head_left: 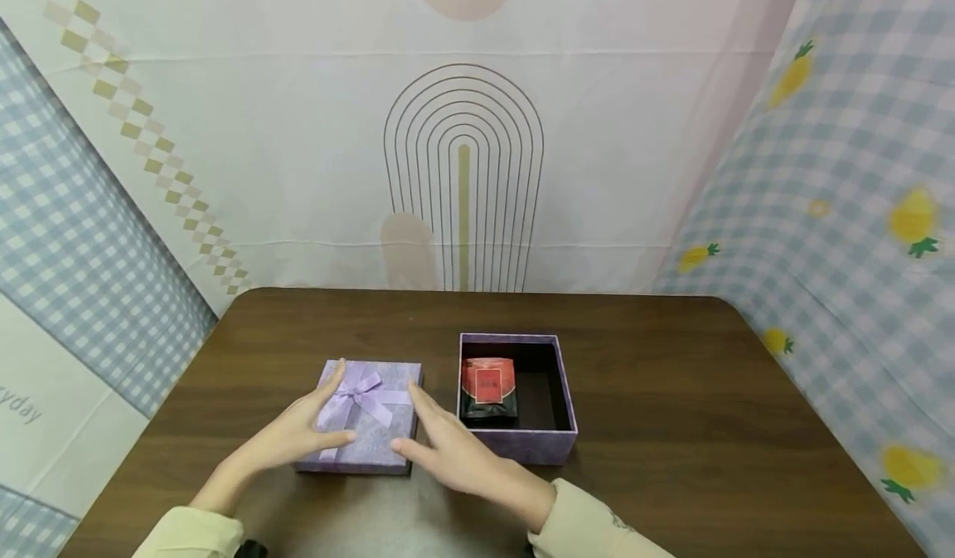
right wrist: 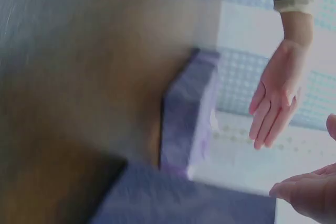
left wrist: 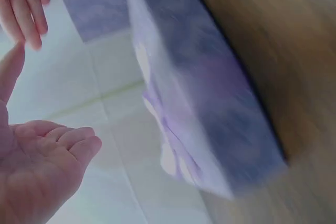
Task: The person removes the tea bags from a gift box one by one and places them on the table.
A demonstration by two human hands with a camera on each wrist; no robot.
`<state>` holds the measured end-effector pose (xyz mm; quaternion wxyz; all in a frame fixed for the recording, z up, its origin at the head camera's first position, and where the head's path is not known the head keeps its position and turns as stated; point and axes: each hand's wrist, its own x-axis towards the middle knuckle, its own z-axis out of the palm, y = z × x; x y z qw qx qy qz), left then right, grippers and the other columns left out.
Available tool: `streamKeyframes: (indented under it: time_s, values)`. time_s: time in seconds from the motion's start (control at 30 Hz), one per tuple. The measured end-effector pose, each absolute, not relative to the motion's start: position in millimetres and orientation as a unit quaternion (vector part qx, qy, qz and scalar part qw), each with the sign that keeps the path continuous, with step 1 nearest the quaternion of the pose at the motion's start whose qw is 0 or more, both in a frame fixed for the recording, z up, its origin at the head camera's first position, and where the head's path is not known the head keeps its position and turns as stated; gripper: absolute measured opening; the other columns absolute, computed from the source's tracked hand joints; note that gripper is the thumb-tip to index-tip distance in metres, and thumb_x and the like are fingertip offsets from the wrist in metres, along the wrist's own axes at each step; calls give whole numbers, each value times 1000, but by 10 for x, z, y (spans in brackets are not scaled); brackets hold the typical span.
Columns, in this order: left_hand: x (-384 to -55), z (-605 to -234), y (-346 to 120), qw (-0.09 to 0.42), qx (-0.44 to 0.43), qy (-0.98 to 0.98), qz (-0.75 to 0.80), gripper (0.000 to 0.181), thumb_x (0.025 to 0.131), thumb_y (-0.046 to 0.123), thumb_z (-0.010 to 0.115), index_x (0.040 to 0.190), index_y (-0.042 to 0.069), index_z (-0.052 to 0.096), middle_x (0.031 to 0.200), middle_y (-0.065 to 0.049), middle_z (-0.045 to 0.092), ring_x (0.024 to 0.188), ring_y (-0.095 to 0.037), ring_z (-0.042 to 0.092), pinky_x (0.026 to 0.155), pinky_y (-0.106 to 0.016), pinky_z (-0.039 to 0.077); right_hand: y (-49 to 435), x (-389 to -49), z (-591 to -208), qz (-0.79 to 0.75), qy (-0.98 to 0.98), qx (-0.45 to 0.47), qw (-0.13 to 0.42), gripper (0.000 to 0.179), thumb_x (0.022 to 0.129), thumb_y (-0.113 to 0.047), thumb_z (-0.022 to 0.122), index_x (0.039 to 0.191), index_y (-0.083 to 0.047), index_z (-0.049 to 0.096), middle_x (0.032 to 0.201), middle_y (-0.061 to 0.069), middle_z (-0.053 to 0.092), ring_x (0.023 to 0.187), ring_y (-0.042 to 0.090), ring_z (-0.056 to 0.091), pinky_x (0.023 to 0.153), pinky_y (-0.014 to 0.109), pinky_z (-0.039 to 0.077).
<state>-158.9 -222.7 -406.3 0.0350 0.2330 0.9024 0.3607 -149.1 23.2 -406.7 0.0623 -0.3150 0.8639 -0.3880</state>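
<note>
Both hands hovering over the ribboned purple lid (head_left: 370,429): left hand (head_left: 304,427) over its left part, right hand (head_left: 451,450) over its right edge. Fingers on both are extending loosely and holding nothing; wrist views are showing a gap to the lid. The lid is lying flat, bow (head_left: 360,389) up, on the worktop (head_left: 671,425), below and between the two palms, which are roughly facing each other. It's looking close to square (no obvious long axis), so the left-right span across it is what's mattering. Can't tell which hand is nearer to it. Open purple box (head_left: 522,448) is sitting just right of the lid, nearer the right hand, with a red-and-black packet (head_left: 488,388) occupying its left side.
</note>
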Motion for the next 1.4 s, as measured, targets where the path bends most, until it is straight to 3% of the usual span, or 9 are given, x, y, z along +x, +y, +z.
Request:
streamKeyframes:
  time_s: [0.17,0.43,0.57,0.9,1.07,1.2,1.27,1.4]
  values:
    - [-1608,-3951,-1897,45,266,879,393,87,84,25,65,144,-5,9,146,-28,14,130,-46,22,100,-60,21,543,-1588,-3928,-424,853,-305,20,68,93,-31,52,144,0,19,149,13,20,136,24,22,109,41,21]
    - [-1708,-3968,-1397,71,305,852,420,80,88,26,60,145,-2,10,151,-17,5,135,-34,13,106,-50,15,1083,-1886,-4017,-402,885,-231,-37,45,92,-17,54,129,7,46,139,22,39,126,33,38,99,48,35]
    - [-1777,-4067,-1204,76,313,843,432,79,88,25,61,144,-4,13,151,-17,3,136,-34,12,106,-50,15,1190,-1957,-4121,-361,912,-190,-30,42,92,-17,54,126,8,50,135,24,43,123,37,42,97,49,37]
    - [-1881,-4294,-930,73,310,842,435,83,85,29,65,143,-5,16,150,-21,3,134,-39,17,104,-55,21,1186,-1992,-4221,-268,950,-157,25,57,91,-23,56,130,14,38,132,32,42,122,38,42,97,49,37]
    - [-1874,-4330,-937,75,294,847,436,86,84,31,65,144,-2,13,151,-18,2,134,-38,18,104,-55,22,1178,-2010,-4206,-257,950,-168,65,56,90,-23,57,130,13,39,106,23,61,92,29,61,79,44,48]
    - [-1867,-4353,-930,76,289,848,437,86,84,31,65,144,-2,13,150,-19,4,133,-37,19,104,-54,23,1174,-2012,-4204,-257,945,-187,77,52,91,-22,56,130,9,41,81,10,61,70,18,55,65,38,46]
    - [-1864,-4358,-923,74,291,846,441,86,84,30,65,144,-3,13,150,-21,5,133,-37,19,104,-54,23,1169,-2008,-4201,-262,943,-192,75,50,91,-21,55,129,9,42,78,9,59,69,18,54,65,38,45]
    - [-1854,-4355,-918,78,288,845,444,86,83,29,66,143,-4,14,149,-21,5,134,-36,17,105,-53,21,1164,-1997,-4205,-263,943,-196,57,46,92,-18,54,128,8,44,88,16,63,71,22,57,65,39,46]
